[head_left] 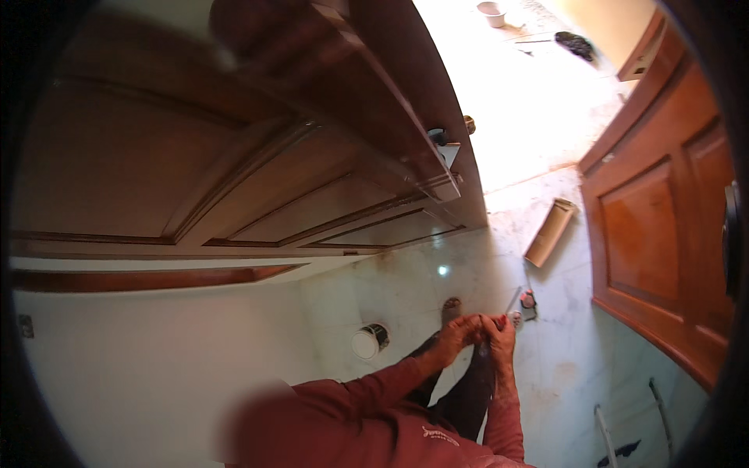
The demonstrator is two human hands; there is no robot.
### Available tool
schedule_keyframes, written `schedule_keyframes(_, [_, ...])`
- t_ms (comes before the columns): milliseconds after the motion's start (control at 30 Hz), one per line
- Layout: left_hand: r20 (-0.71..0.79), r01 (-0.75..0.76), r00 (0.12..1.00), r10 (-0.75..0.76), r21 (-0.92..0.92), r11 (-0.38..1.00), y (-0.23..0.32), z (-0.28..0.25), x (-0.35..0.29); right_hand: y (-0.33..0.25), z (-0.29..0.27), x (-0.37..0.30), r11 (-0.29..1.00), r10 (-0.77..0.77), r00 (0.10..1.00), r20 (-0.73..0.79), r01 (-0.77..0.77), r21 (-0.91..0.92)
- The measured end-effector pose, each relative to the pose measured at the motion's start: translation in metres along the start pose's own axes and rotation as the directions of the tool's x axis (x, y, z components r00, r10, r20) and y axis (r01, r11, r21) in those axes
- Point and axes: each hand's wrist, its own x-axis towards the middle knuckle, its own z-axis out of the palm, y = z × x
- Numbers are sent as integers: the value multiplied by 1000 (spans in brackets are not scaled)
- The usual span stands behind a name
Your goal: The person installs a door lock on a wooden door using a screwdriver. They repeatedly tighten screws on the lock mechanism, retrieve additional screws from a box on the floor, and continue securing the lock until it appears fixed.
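Observation:
My right hand is closed round a red-handled tool with a thin, straight metal blade pointing up and away. Which kind of tool it is, I cannot make out. My left hand is closed right beside it, its fingertips meeting the right hand's fingers. Anything pinched between them is too small or hidden. Both hands are in front of my body, over my dark trousers and the pale floor. Just beyond the right hand, a small red and dark object lies on the tiles.
A brown wooden door with a lock fitting fills the upper left. Another wooden door stands right. On the floor are an open long cardboard box, a white-lidded tub and metal poles. A bucket stands beyond the doorway.

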Motion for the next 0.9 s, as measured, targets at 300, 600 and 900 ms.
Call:
schedule_keyframes(300, [-28, -267, 964, 266, -94, 959, 129, 40, -66, -116, 60, -59, 971, -189, 981, 44, 193, -138])
schedule_keyframes(600, [-100, -556, 831, 547, -149, 818, 167, 31, -96, -147, 32, -134, 876, -83, 990, 114, 127, -466])
schedule_keyframes(900, [-50, -643, 754, 655, -262, 720, 180, 64, -87, -150, 72, -156, 691, -459, 845, 275, 534, -488])
